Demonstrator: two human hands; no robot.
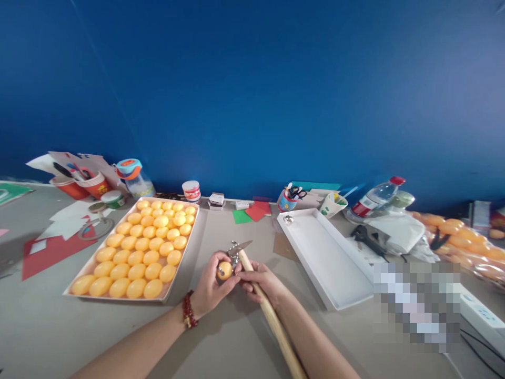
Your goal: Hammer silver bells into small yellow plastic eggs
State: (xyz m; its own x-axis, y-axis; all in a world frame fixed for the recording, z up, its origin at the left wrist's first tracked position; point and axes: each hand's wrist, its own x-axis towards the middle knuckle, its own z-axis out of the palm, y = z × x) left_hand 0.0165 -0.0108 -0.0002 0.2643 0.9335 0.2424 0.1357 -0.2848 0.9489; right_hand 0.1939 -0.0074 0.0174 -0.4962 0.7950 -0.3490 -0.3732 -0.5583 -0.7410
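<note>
My left hand (213, 284), with a dark red bead bracelet at the wrist, is closed around a small orange ball (224, 270). Silvery metal bits show on and beside that ball; their exact kind is too small to tell. My right hand (262, 284) meets it from the right, thumb and fingertips pinched close to the ball. A pale wooden stick (274, 326) slants up through the right hand, between thumb and fingers. By its far end is a pointed metal piece (240, 248); whether the two are joined I cannot tell.
Left stands a shallow box (168, 295) with rows of orange balls. A white tray (331, 263) at right holds a shiny metal piece (288, 220). Cups, bottles and coloured paper (258, 211) line the blue wall. Bagged orange balls (461, 237) and a power strip (479, 313) lie far right.
</note>
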